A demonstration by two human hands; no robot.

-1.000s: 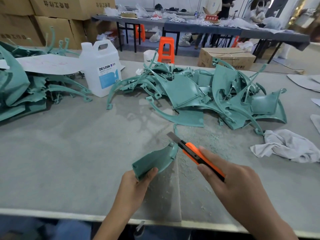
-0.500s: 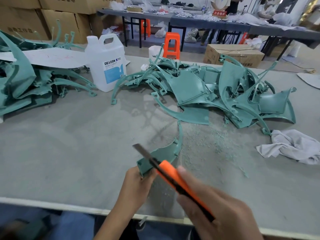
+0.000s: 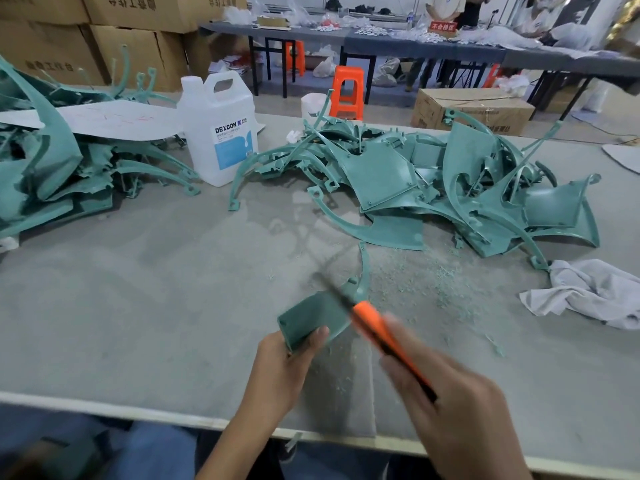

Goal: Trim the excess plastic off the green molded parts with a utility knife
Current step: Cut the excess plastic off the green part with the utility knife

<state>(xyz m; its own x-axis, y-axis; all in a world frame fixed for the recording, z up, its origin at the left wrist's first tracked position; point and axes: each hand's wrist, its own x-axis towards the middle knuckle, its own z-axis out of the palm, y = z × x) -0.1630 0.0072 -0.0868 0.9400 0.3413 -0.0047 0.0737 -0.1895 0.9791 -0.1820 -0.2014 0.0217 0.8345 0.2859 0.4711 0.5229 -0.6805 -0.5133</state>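
Over table (image 3: 138, 323); left hand (image 3: 280, 372) grips part (image 3: 311, 318); right hand (image 3: 450, 410) grips knife (image 3: 369, 318)

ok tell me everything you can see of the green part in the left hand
The green part is matte teal moulded plastic: a broad curved panel with a raised rim, narrowing into a thin arm that curves up and away. The left hand grips its near end, thumb on top, holding it tilted over the table. The utility knife, blurred in the right hand, crosses its right edge.
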